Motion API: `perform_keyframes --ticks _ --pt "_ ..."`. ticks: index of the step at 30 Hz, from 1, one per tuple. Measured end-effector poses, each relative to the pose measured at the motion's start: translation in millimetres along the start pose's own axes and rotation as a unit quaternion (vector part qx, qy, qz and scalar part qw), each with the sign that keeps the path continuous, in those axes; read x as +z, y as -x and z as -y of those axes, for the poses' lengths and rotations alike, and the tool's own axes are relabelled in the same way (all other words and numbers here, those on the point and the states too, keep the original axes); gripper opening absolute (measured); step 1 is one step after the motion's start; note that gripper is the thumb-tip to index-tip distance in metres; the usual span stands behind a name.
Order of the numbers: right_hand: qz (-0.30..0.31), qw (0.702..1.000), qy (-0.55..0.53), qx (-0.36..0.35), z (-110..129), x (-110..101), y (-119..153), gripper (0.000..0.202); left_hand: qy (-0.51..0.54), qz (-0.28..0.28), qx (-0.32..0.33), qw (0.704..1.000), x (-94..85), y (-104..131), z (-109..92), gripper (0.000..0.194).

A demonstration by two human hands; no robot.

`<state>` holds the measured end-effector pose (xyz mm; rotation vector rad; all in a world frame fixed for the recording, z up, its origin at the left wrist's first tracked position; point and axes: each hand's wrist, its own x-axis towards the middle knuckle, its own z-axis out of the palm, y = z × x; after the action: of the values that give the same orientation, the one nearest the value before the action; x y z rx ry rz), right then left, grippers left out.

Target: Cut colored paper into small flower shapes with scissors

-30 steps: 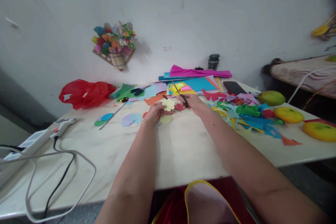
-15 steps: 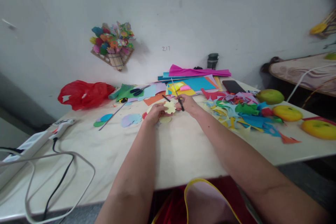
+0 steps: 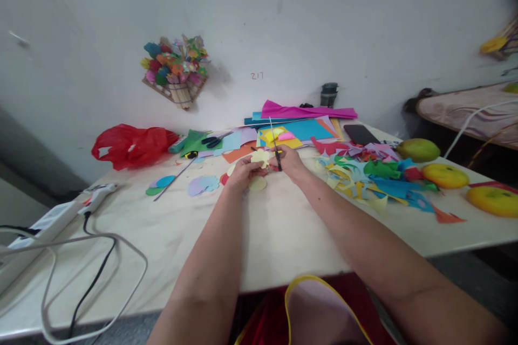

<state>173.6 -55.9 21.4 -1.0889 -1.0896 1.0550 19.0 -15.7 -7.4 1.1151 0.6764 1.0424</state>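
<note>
Between the thumb and fingers of my left hand (image 3: 244, 171) is a pale yellow paper flower (image 3: 259, 159) with a scalloped edge. My right hand (image 3: 288, 161) grips a pair of scissors (image 3: 276, 145) just right of the flower, with a long blade pointing up and away from me. Part of the scissors' handle is hidden by my fingers. Below the flower lies a pale yellow paper disc (image 3: 258, 183) on the white table (image 3: 279, 237). A red paper piece (image 3: 224, 178) shows beside my left hand.
Colourful paper scraps (image 3: 376, 172) are heaped to the right, near several yellow-green fruits (image 3: 445, 176) and a phone (image 3: 359, 134). Behind my hands lie coloured sheets (image 3: 311, 129) and a second pair of scissors (image 3: 212, 142). A red plastic bag (image 3: 131, 145) and a power strip (image 3: 52, 221) occupy the left.
The scissors have turned more upright in my right hand, and their other blade no longer shows clearly beside the flower. My left hand still holds the flower, turned slightly.
</note>
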Motion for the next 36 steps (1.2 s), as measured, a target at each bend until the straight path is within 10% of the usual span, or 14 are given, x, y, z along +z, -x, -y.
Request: perform_keyframes --ticks 36 --pt "0.181 0.973 0.124 0.076 -6.0 -5.5 8.5 0.031 0.097 -0.097 0.044 0.99 -8.2 -0.6 6.4 0.023"
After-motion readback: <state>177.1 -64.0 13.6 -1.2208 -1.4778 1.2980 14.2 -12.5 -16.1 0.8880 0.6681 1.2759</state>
